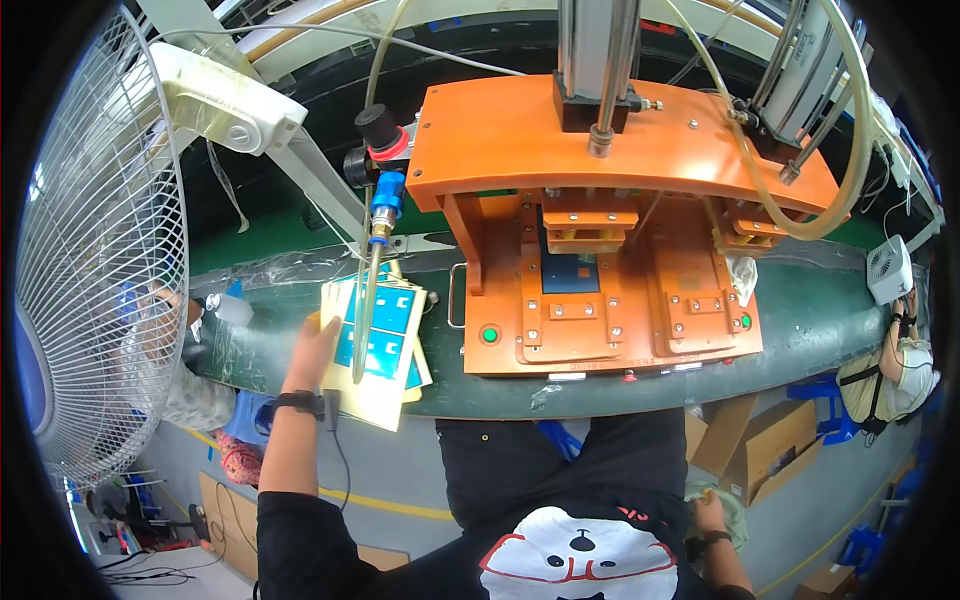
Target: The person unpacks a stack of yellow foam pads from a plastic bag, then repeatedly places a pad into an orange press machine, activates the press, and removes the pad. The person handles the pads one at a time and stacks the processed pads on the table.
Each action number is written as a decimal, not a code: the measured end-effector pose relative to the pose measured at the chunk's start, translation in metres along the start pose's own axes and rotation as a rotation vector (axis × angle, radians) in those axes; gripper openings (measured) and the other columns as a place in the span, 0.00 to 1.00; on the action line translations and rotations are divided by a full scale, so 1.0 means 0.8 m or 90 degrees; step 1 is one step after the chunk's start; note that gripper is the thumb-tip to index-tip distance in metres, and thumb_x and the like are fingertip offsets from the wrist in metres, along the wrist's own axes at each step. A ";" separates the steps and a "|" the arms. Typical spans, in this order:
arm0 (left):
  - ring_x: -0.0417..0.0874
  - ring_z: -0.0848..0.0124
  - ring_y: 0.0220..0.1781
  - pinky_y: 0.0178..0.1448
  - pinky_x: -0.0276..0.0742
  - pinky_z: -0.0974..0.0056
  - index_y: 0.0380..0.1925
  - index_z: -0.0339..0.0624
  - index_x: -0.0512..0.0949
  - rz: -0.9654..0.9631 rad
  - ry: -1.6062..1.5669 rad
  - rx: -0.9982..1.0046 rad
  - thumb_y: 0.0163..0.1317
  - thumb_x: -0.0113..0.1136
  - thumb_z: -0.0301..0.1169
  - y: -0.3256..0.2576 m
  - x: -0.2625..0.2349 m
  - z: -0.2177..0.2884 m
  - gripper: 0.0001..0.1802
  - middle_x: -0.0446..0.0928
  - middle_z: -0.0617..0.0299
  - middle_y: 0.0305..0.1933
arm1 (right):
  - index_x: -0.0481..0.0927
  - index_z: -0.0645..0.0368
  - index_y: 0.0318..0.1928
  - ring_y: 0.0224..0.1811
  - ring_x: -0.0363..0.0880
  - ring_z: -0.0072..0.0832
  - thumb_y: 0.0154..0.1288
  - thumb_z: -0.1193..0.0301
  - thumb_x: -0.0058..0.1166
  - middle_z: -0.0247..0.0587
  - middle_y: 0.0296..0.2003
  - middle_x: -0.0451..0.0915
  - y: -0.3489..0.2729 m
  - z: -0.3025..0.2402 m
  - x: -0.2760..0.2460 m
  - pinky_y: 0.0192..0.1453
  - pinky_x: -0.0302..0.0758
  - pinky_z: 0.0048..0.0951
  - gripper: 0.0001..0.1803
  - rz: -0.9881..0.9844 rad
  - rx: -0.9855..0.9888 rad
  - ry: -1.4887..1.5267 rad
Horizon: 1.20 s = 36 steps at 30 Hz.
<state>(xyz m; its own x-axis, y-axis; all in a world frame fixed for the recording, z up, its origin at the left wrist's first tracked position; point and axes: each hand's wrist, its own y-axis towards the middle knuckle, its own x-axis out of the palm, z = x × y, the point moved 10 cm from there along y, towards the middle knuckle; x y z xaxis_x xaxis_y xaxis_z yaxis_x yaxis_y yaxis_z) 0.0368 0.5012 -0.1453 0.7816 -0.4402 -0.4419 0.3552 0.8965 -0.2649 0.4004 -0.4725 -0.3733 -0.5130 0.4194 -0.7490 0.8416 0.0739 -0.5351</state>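
Observation:
My left hand (316,348) grips the left edge of a cream sheet (372,405) that bears bright blue rectangular pieces (391,310). More such sheets lie beneath it, fanned out at angles on the green bench. A clear hose (366,325) hangs in front of the sheet. Low on the right, beside my lap, is my right hand (709,512), next to a pale green cloth or bag (733,512); its fingers are partly hidden. In the orange press (500,345), a dark blue piece (570,274) lies in the left station under the raised head.
A large fan (110,240) stands at the left. Green buttons (490,334) sit on the press's front corners. A small white fan (888,270) is at the bench's right end, near another person (905,365). Open cardboard boxes (775,450) stand on the floor to the right.

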 end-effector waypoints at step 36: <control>0.56 0.34 0.83 0.82 0.60 0.39 0.77 0.37 0.63 0.064 0.501 0.357 0.48 0.84 0.40 -0.250 0.143 0.114 0.58 0.58 0.35 0.82 | 0.73 0.65 0.66 0.52 0.87 0.35 0.76 0.64 0.64 0.49 0.57 0.74 -0.244 -0.738 0.102 0.49 0.86 0.31 0.26 -0.574 -0.705 0.146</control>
<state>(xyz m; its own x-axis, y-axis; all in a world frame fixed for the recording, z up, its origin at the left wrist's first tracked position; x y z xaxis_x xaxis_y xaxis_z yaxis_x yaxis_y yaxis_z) 0.1016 0.2759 -0.0650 0.3273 -0.0847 -0.9411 0.6573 0.7359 0.1623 0.2941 0.0815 -0.0994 -0.9813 -0.0221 -0.1911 0.0032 0.9914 -0.1311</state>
